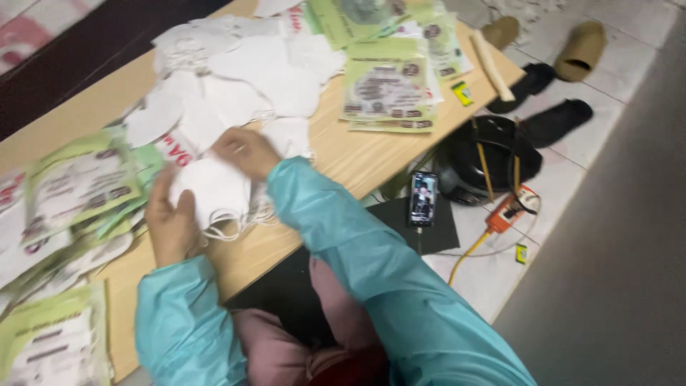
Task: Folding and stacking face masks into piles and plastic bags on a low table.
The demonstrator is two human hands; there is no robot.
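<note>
A stack of white face masks (214,187) with loose ear loops lies on the low wooden table (343,154). My left hand (170,218) grips the stack's near left edge, thumb against it. Resting on top of the stack at its far side is my right hand (246,150), fingers curled over the upper masks. Both arms wear teal sleeves. A large loose heap of white masks (243,71) spreads over the table beyond my hands.
Green-and-white printed packets lie at the left (78,182), near left corner (53,343) and far right (386,89) of the table. On the tiled floor to the right are a phone (422,199), a dark helmet (489,157), an orange cable, slippers and dark shoes.
</note>
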